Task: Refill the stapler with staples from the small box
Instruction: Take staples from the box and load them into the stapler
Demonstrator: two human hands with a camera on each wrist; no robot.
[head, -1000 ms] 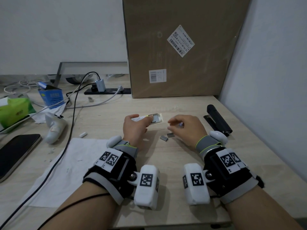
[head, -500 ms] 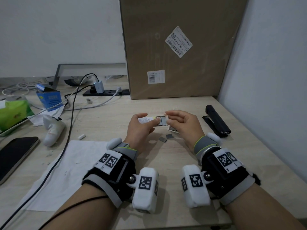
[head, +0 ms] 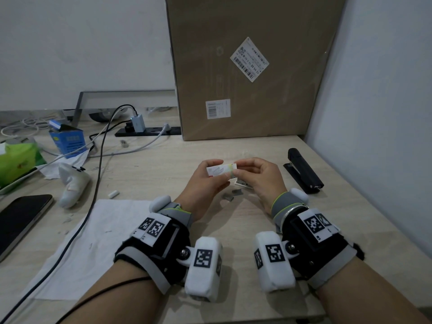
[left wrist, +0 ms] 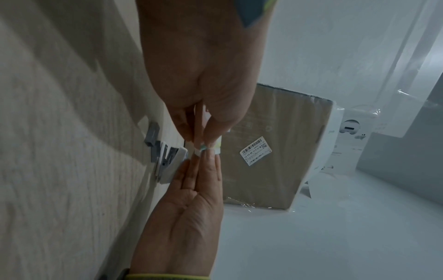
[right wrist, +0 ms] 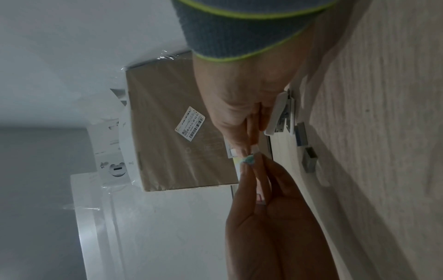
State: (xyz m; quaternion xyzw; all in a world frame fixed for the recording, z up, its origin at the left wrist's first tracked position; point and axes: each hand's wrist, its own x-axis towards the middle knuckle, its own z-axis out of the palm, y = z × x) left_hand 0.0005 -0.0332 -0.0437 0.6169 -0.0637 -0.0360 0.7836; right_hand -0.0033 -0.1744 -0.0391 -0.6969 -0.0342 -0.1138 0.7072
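- Left hand (head: 205, 181) grasps the small box (head: 218, 170); right hand (head: 259, 176), now up off the desk, pinches its end shut.
- Loose staples (head: 229, 197) lie beneath both hands; the stapler (head: 304, 170) waits right.

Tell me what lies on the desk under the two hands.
Under the hands, a small white stapler and two grey staple strips lie on the desk. Anything directly beneath the palms is hidden.
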